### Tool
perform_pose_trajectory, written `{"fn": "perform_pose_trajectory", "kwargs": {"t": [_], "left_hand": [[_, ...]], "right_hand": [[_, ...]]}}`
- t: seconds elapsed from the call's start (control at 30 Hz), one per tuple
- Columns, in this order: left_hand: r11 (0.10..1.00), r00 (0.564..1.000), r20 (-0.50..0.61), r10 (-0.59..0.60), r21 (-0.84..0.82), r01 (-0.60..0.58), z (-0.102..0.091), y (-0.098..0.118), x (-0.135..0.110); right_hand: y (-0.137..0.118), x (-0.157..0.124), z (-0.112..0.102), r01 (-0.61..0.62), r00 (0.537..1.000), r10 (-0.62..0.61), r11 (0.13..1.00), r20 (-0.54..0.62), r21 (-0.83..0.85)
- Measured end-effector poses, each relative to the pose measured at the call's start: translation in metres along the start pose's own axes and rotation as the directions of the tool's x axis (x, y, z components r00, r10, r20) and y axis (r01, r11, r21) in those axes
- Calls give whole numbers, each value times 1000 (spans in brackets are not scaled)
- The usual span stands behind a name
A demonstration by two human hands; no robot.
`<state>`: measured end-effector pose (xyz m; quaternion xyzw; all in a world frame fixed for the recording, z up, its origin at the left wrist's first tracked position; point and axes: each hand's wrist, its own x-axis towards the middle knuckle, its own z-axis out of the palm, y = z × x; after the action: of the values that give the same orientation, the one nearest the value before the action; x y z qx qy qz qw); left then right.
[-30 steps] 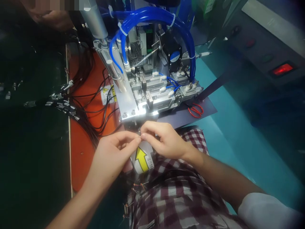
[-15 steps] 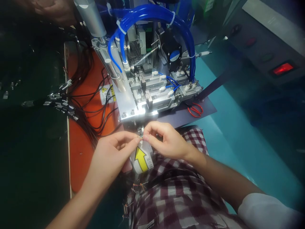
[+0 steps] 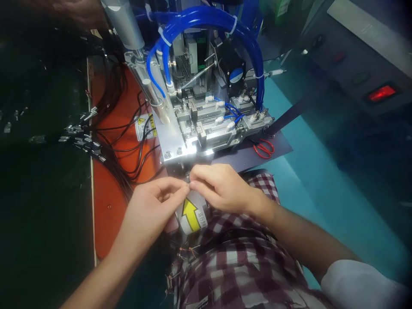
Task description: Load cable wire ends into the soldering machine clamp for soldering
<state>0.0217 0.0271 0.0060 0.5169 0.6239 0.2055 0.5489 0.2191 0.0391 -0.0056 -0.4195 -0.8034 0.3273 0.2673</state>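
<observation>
My left hand (image 3: 151, 199) is closed in a pinch, thumb against forefinger, over the front of the machine. Fingertip to fingertip with it, my right hand (image 3: 222, 186) pinches too. Between them are the ends of thin wires, now almost wholly covered by the fingers. Just below the fingertips is a white label (image 3: 196, 206) with a yellow arrow (image 3: 191, 214). Behind the hands stands the metal machine (image 3: 206, 133), with cylinders, fittings and blue air hoses (image 3: 206, 17).
Black cables (image 3: 119, 167) with metal-tipped ends lie on the orange board (image 3: 107, 227) at left. Red-handled scissors (image 3: 264, 149) rest right of the machine. A control box with a lit red switch (image 3: 382, 92) is at upper right. Wire scraps (image 3: 189, 251) hang by the checked cloth (image 3: 231, 274).
My right hand has shifted slightly left, its fingertips now meeting the left ones and covering the thin wires that showed between them. The left hand has hardly moved.
</observation>
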Motion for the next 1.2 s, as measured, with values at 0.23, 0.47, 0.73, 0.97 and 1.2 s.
{"fn": "perform_pose_trajectory", "kwargs": {"t": [0.23, 0.47, 0.73, 0.97, 1.2], "left_hand": [[995, 996, -38, 78, 71, -76, 3, 4, 0], [652, 721, -56, 691, 480, -587, 11, -9, 5], [434, 634, 68, 770, 673, -599, 6, -21, 15], [445, 653, 64, 755, 681, -582, 5, -25, 17], [401, 640, 77, 764, 720, -566, 4, -28, 18]], "right_hand": [[12, 0, 8, -25, 998, 45, 945, -53, 326], [32, -3, 23, -190, 958, 283, 763, -55, 619], [36, 2, 31, -251, 929, 367, 715, -44, 653], [34, 4, 38, -273, 905, 417, 725, -86, 633], [32, 4, 38, -298, 895, 441, 703, -68, 645]]}}
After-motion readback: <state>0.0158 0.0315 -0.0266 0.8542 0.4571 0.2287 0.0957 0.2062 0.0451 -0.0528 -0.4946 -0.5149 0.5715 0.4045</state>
